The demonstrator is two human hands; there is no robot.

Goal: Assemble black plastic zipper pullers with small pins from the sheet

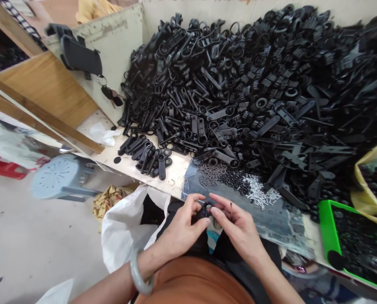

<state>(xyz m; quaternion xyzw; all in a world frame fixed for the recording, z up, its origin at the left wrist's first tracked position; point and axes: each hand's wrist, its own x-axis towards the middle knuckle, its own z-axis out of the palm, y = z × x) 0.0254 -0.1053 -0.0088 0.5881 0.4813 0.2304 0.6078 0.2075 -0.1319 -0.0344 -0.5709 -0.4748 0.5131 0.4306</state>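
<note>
Just past the table's near edge, my left hand [184, 223] is closed around a small black plastic part [204, 210], which the fingers partly hide. My right hand [237, 221] pinches the same part from the other side, thumb and forefinger at its right end. A thin dark piece [231, 207] shows by the right fingers; I cannot make out what it is. Beyond the hands lie heaps of small brown-grey pieces [212, 174], small black pieces [235, 180] and silver pins [260, 192] on a dark mat [239, 207].
A large pile of black plastic parts [207, 76] covers the back of the table. Several lever-shaped parts [147, 154] lie at the left. A green tray [326, 228] and yellow bag [365, 190] stand right. Below left are a white sack [119, 232] and blue stool [57, 175].
</note>
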